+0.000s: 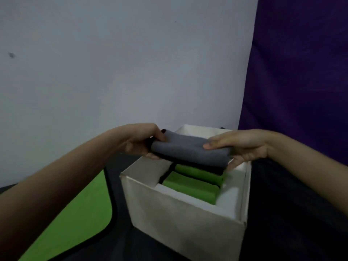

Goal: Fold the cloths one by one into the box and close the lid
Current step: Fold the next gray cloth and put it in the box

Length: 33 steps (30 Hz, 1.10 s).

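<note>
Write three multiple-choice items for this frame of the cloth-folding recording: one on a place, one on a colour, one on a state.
1. Where is the grey folded cloth?
A. Flat on the table
B. Held above the open white box
C. Under the green cloths

2. What colour are the folded cloths already inside the box?
A. Green
B. Red
C. White

3. How is the grey cloth held?
A. By the left hand alone
B. By neither hand
C. By the left hand and the right hand, one at each end

Answers: 1 B, the cloth hangs over the box opening in the hands. 2 A, two green folds show inside. 3 C, fingers of each hand curl round one end.
</note>
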Available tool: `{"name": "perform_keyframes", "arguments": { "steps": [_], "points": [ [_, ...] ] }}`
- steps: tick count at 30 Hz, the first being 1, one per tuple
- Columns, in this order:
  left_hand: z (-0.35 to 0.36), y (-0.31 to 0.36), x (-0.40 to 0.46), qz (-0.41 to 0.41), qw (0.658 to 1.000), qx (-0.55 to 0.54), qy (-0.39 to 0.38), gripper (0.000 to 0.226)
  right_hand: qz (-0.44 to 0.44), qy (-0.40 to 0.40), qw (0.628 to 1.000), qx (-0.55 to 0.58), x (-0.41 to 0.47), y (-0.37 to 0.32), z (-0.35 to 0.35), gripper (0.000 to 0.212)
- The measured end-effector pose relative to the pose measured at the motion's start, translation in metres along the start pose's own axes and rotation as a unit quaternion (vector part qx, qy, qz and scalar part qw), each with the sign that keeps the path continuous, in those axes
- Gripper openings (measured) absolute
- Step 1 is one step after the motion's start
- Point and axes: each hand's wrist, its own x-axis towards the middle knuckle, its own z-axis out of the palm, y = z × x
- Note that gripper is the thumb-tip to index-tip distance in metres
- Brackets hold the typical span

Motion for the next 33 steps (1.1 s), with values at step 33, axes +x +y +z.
{"name": "perform_keyframes", "arguments": {
  "steps": [33],
  "points": [
    [0.035, -0.036, 0.068, 0.093, 0.679, 0.726, -0.048, 0.066, 0.17, -0.134, 0.823, -0.525, 0.08, 0.026, 0.039, 0.053]
  ]
}}
